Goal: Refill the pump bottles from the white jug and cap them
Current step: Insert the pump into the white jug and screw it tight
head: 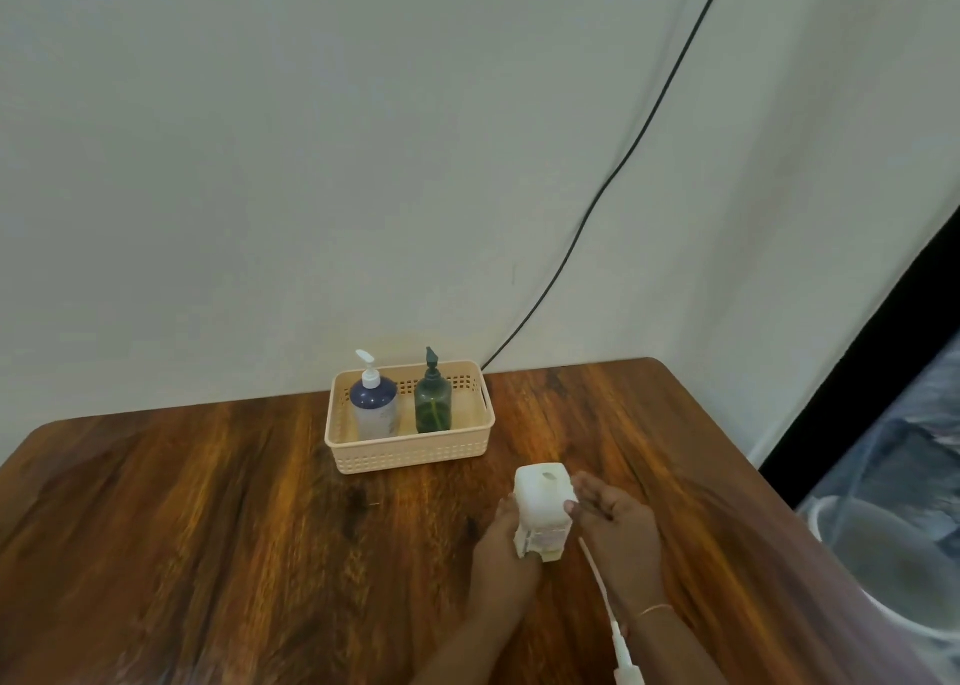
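Wall (260,164): pale, plain; a black cable (623,154) runs down it diagonally and goes behind the table's far edge.
Table (208,528): dark wood grain with rounded corners; carries every item below.
Basket (410,458): peach plastic, perforated walls, stands at the far centre of the table.
White-pump bottle (374,408): upright in the basket's left half; dark blue shoulder, pale lower body, pump fitted.
Green bottle (433,403): upright in the basket's right half, apart from its neighbour; translucent, dark pump fitted.
White bottle (544,510): squarish, upright, near the table's front right, well apart from the basket; an open hole shows in its top face, no pump on it.
Left hand (506,541): wrapped round the white bottle's left side and lower part, gripping it.
Right hand (618,523): fingers loosely extended, fingertips touching the bottle's right upper edge; whether it grips cannot be told.
Pump with dip tube (605,596): white, lies on the table beside the right wrist, head toward the near edge.
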